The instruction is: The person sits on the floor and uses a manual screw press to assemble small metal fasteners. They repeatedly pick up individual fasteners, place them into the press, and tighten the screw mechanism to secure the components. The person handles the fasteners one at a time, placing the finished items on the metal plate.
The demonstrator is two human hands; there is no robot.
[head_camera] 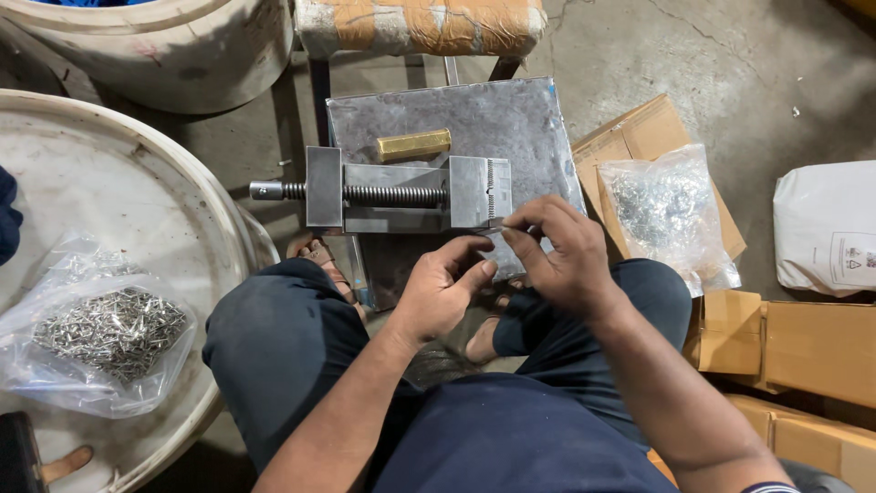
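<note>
A steel vise (401, 192) with a threaded screw lies on a grey metal plate (511, 119) in front of my knees. A brass-coloured block (414, 144) rests on the plate just behind it. My right hand (561, 256) hovers at the vise's toothed jaw end, thumb and forefinger pinched on a tiny metal piece that is too small to make out. My left hand (443, 288) sits just below and to the left, fingers curled toward the right hand, its thumb and fingertips close together; whether it holds anything is hidden.
A clear bag of small metal pins (100, 333) lies on a round white drum lid (137, 183) at left. Another bag of metal parts (662, 210) rests on cardboard boxes (803, 342) at right, beside a white sack (826, 224). A padded stool (420, 26) stands behind the plate.
</note>
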